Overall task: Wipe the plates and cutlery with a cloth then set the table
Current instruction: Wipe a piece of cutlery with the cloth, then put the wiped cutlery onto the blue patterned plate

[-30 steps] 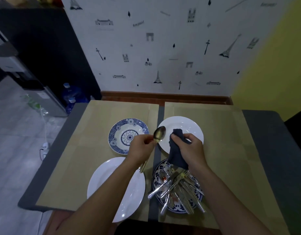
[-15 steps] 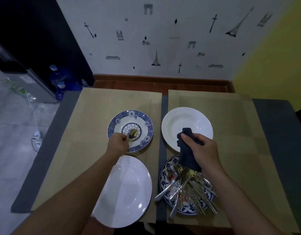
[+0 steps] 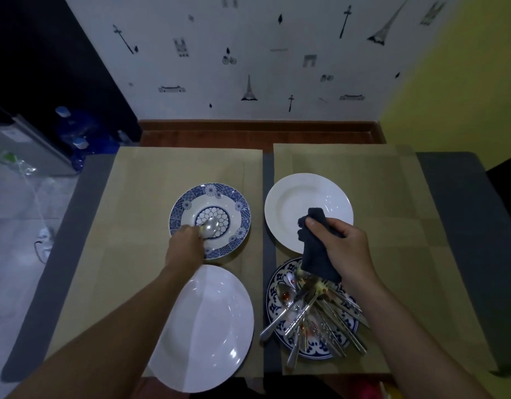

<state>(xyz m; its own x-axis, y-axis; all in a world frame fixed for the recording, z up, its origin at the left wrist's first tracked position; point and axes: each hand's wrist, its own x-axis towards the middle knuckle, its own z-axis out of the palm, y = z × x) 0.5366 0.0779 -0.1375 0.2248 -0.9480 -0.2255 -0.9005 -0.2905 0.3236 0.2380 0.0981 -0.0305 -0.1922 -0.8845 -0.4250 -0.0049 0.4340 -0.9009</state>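
My left hand (image 3: 185,246) grips a spoon (image 3: 209,226), whose bowl lies over the centre of the blue-patterned plate (image 3: 237,207) at the far left. My right hand (image 3: 344,249) is closed on a dark blue cloth (image 3: 314,251), held above the gap between two plates. Behind the cloth sits a white plate (image 3: 294,200). Below it, a second blue-patterned plate (image 3: 274,305) carries a heap of several spoons, forks and knives (image 3: 314,315). A large white plate (image 3: 211,323) lies near the front left, partly under my left forearm.
Two tan placemats (image 3: 162,180) cover a grey table (image 3: 461,197), which ends at a wooden ledge and a patterned wall behind. On the floor to the left stand blue water bottles (image 3: 73,125) and a white power strip (image 3: 44,237).
My left hand carried the spoon away from the cloth, leftward and down onto the blue-patterned plate. My right hand kept hold of the cloth and barely moved.
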